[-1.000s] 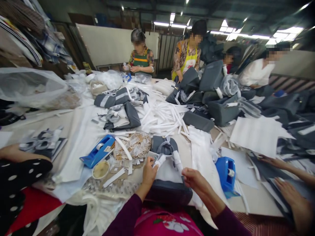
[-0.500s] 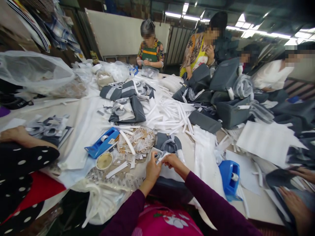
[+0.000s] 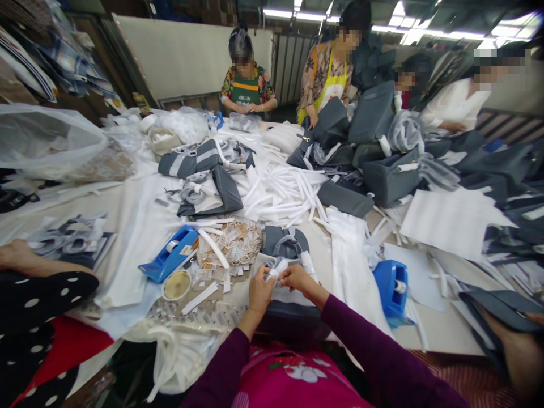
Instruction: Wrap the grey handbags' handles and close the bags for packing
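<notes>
The white wrapped strap (image 3: 277,268) was pinched by both hands at the desk's near edge. Its long axis was tilted up-right from the left hand (image 3: 260,291); the right hand (image 3: 297,277) was closed on it alongside.

The left hand (image 3: 260,290) and the right hand (image 3: 297,277) meet over a grey bag (image 3: 285,242) lying on the worktop (image 3: 442,334), both pinching a white paper-wrapped handle (image 3: 276,268) between their fingertips. Left of them lie a heap of string tags (image 3: 236,242), a blue tape dispenser (image 3: 169,260) and a tape roll (image 3: 175,285); a second blue tape dispenser (image 3: 391,290) stands to the right. Across the worktop, other people work among grey bags (image 3: 382,178) and white paper strips (image 3: 284,195).
</notes>
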A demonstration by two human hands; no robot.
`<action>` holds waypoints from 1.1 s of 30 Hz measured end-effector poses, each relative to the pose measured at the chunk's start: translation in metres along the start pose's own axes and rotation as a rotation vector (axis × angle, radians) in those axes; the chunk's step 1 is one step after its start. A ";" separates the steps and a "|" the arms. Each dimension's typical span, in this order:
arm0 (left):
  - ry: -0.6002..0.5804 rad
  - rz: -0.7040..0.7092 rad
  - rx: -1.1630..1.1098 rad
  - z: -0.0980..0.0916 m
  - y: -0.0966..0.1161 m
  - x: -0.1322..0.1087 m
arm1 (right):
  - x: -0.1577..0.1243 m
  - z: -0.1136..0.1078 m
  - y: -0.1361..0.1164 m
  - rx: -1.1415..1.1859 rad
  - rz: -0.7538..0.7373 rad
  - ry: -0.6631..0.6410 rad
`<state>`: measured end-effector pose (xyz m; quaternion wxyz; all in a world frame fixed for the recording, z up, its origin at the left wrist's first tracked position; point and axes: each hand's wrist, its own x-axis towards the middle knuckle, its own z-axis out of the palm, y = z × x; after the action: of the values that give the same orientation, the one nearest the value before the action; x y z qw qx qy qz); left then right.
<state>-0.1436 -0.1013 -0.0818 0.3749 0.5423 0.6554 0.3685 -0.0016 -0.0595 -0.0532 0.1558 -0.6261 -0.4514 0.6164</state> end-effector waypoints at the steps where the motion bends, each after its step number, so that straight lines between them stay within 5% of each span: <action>1: 0.000 -0.004 -0.005 0.000 0.000 0.000 | 0.000 0.001 0.002 0.007 -0.005 0.012; 11: -0.056 -0.116 -0.155 0.001 -0.005 0.002 | 0.016 0.015 0.033 0.097 -0.088 0.241; 21: -0.131 -0.179 -0.232 -0.006 0.001 0.000 | 0.025 0.038 0.031 0.172 -0.093 0.416; 33: -0.188 -0.216 -0.370 -0.007 0.003 -0.001 | 0.006 0.047 0.023 0.463 -0.109 0.290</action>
<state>-0.1487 -0.1027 -0.0756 0.5648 0.4228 0.5930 0.3880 -0.0366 -0.0844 -0.0837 0.3905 -0.6303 -0.3044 0.5980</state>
